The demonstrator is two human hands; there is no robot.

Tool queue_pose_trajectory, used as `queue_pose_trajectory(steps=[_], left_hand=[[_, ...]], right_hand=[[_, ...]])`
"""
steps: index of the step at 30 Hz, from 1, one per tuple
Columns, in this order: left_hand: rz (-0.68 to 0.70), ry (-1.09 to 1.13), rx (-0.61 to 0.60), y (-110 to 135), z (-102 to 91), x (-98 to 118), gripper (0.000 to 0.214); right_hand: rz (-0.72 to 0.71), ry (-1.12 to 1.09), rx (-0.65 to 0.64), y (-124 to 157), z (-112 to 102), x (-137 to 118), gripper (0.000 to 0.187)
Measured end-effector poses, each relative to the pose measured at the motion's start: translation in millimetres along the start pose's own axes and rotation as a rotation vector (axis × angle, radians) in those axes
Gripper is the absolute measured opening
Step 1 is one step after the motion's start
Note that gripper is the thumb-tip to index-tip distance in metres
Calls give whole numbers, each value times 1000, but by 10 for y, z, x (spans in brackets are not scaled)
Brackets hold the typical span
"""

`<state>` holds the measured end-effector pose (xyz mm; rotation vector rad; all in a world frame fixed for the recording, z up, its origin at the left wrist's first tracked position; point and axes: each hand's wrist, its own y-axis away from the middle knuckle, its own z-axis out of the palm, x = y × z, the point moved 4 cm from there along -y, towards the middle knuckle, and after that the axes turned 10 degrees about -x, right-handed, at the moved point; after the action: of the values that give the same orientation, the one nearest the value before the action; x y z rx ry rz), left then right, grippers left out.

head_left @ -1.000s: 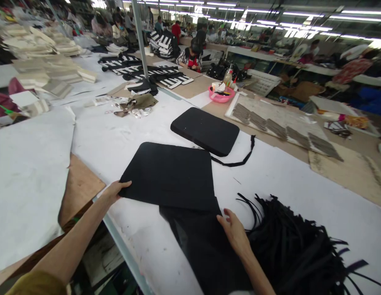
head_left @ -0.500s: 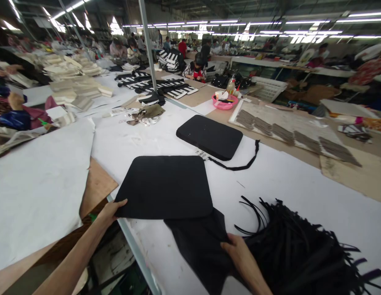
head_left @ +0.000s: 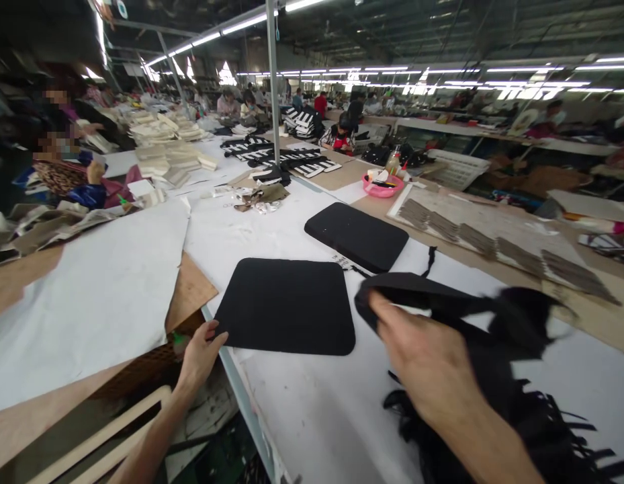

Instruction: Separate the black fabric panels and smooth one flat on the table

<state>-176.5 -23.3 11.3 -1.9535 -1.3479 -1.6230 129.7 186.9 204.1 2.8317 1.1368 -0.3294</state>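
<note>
A flat black panel [head_left: 291,306] with rounded corners lies on the white-covered table. Its near left corner is between the thumb and fingers of my left hand [head_left: 203,353]. Over the table to the right, my right hand [head_left: 425,353] is closed on a limp black fabric piece [head_left: 407,281], which hangs in a fold and is smeared by motion. Below and beyond that hand lies a heap of thin black strips [head_left: 548,430], partly covered by my forearm. Farther back sits a stack of similar black panels [head_left: 359,235].
A pink basket [head_left: 382,187] of small items stands at the back, near rows of grey-brown pieces [head_left: 457,232]. A metal post [head_left: 273,87] rises from the table. White sheeting [head_left: 100,296] covers the table at left, where co-workers [head_left: 64,168] sit among pale stacks.
My right hand has lifted the black fabric from under the panel's near edge and carried it up and to the right. My left hand stays at the panel's corner. The view has shifted left.
</note>
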Motion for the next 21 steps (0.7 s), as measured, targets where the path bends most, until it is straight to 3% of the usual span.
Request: queue_pose_trajectory(steps=[2, 4, 7, 10, 13, 17, 21], left_hand=[[113, 113, -193, 335, 200, 103, 39], [98, 251, -341, 606, 417, 108, 43], [3, 365, -306, 732, 645, -33, 63], [-101, 292, -247, 597, 799, -225, 83], [-29, 105, -187, 418, 845, -257, 85], [84, -116, -78, 271, 745, -145, 75], [102, -224, -83, 77, 632, -82, 71]], right_hand=[[-312, 55, -113, -161, 397, -497, 54], [-463, 49, -197, -215, 908, -796, 60], [-491, 69, -283, -108, 1684, -930, 47], [-447, 132, -314, 127, 2207, -895, 48], [-416, 167, -332, 324, 2407, -881, 55], [-319, 127, -411, 457, 2481, -869, 57], [-143, -35, -567, 710, 2688, -716, 63]])
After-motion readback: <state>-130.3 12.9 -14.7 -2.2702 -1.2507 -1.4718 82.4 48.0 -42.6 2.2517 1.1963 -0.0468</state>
